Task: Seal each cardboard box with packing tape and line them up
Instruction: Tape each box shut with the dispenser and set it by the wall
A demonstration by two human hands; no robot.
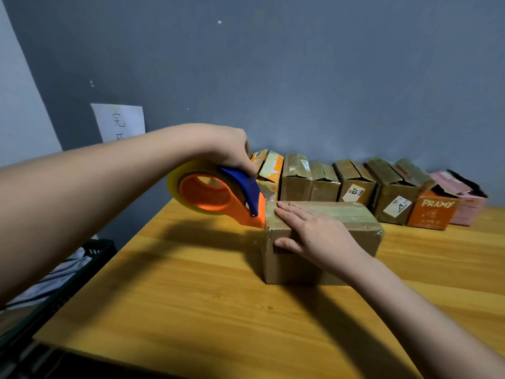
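Both of my bare arms reach out over the smooth yellow wooden table (191, 296), and that is the closest thing I see. My right hand (311, 236) lies flat on top of the brown cardboard box (328, 242) in the middle of the table, fingers straight along the top and thumb hooked down the near side. I think I press like this so the box cannot slide while the tape goes on. My left hand (229, 149) has its fingers curled tight around the tape dispenser (218, 195). It is orange plastic with a blue cover, and a fat round roll of clear shiny tape sits in it. Its pointed orange tip touches the left end of the box, right at the top edge, so I guess I am ending or cutting a strip there. A shiny band of tape seems to run along the box top. Behind it, a row of boxes (355, 184) stands side by side against the gray wall. Most are dull brown card with white stickers, one is orange, and one is pink. Some of their flaps look loose, so I think more sealing waits for me.
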